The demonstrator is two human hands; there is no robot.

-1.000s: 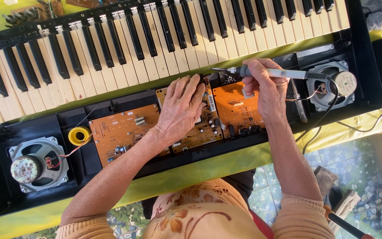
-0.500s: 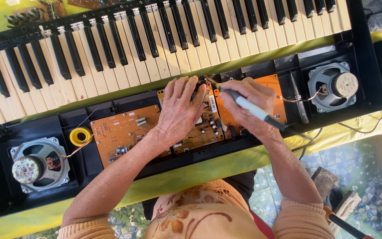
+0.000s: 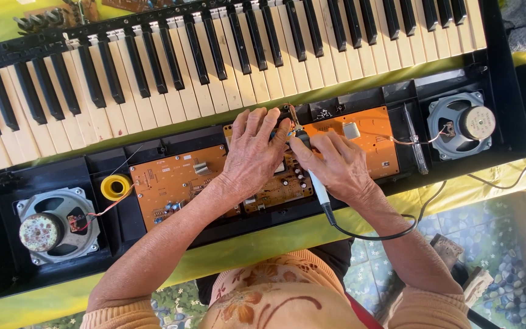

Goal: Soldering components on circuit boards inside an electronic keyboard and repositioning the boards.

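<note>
Inside the opened keyboard case [image 3: 506, 79] lay orange circuit boards [image 3: 178, 180]. The right hand [image 3: 336, 164] fingers gripped a soldering iron [image 3: 315, 176]; the left hand [image 3: 254, 155] fingers pressed flat there.

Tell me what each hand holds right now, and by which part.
Right hand grips a white corded soldering iron by its handle. Left hand rests on the orange circuit board, holding nothing visible.

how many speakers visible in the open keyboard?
2. One round grey speaker with a rusty magnet sits at the case's lower-left end; one round grey speaker with a pale magnet sits at the right end. None appear hidden.
</note>
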